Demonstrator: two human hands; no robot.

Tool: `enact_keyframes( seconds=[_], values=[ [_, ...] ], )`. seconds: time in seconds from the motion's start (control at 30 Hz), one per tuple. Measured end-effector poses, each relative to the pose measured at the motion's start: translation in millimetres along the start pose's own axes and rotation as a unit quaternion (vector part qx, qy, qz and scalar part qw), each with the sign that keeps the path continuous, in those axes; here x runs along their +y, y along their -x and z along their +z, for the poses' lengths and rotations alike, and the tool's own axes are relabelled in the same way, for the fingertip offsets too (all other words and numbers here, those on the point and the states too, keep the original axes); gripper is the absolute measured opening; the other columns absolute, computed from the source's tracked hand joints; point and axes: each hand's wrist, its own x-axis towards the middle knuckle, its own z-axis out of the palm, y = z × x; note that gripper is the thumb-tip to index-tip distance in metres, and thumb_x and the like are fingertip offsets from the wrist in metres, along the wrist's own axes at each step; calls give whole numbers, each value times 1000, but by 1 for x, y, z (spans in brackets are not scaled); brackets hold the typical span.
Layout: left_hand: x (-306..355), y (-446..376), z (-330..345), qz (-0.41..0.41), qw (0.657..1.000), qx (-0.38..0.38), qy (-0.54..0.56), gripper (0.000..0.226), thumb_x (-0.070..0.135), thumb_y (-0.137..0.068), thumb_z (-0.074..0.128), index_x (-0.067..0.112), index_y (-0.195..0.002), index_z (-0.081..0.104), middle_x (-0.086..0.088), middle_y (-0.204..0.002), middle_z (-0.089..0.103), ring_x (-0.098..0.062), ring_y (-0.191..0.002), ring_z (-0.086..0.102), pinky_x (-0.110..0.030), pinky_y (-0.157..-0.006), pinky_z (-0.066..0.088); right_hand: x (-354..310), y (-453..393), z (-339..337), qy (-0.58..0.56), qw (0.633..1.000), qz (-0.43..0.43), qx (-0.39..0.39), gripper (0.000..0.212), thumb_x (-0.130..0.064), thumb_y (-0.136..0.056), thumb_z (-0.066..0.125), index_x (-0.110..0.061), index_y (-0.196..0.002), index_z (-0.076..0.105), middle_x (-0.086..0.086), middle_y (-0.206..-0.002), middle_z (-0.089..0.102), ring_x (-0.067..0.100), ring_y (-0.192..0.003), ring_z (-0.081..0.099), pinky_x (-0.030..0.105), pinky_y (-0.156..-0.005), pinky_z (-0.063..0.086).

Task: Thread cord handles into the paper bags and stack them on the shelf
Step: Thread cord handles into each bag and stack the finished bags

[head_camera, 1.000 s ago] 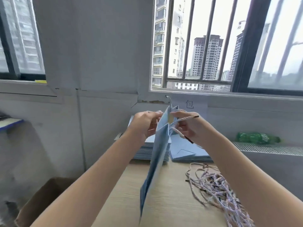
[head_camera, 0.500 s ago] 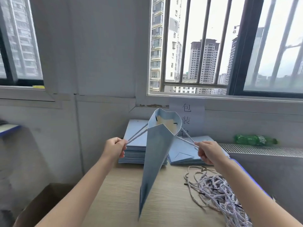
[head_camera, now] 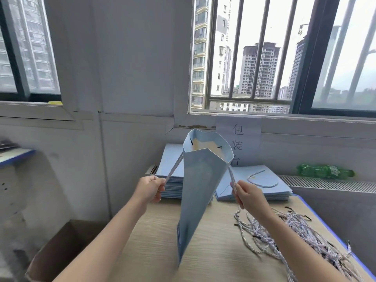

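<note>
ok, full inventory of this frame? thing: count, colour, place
paper bag: 1, light blue, held up above the table, mouth open
cord handles: 2, white twisted, one out each side of the bag
bag stacks: 2, light blue, flat at the table's far edge
loose cords: a pile, white with black tips, table's right side
table: 1, light wood
bottle: 1, green, on its side on the right ledge
paper sign: 1, white, on wall under window
cardboard box: 1, brown, floor at left
left hand: grips the left cord
right hand: grips the right cord
</note>
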Motion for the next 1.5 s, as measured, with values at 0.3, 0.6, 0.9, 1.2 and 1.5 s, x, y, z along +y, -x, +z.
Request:
enact_keyframes(
  seconds=[0.3,0.6,0.9,1.2,1.5],
  values=[
    [13,-9,-23,17,998,38,-49,23,4,-89,57,6,-67,53,-5,-56,54,-9,-36,40,-18,-42,37,-32,-17,-28,42,991,-77,99,15,-18,-90,61,-11,-85,49,1,-59,56,13,-50,49,24,-51,38],
    [67,33,-9,316,941,-26,-118,18,34,-82,66,16,-82,64,13,-73,64,1,-69,57,-7,-63,41,-89,-9,-48,245,909,-321,105,24,-33,-88,59,-12,-97,66,0,-89,62,18,-66,59,31,-58,50],
    [78,69,28,402,893,-187,-75,16,30,-87,55,31,-98,66,17,-94,65,-12,-92,63,-24,-83,50,-139,46,-50,224,950,-212,-44,84,-84,-67,38,-25,-127,47,-17,-89,57,6,-83,59,33,-79,49],
    [57,38,10,298,946,60,-111,16,25,-89,64,23,-101,53,0,-115,49,-11,-103,53,-25,-86,42,-128,32,-52,40,982,-171,67,21,-18,-87,61,2,-79,59,24,-68,58,24,-58,47,37,-53,40],
    [28,36,-19,111,972,-154,136,44,31,-83,71,6,-117,59,-10,-109,70,-22,-92,68,-32,-78,57,-88,24,-50,-236,969,2,-68,12,-11,-85,63,-4,-95,66,12,-87,63,21,-76,55,31,-67,40]
  ],
)
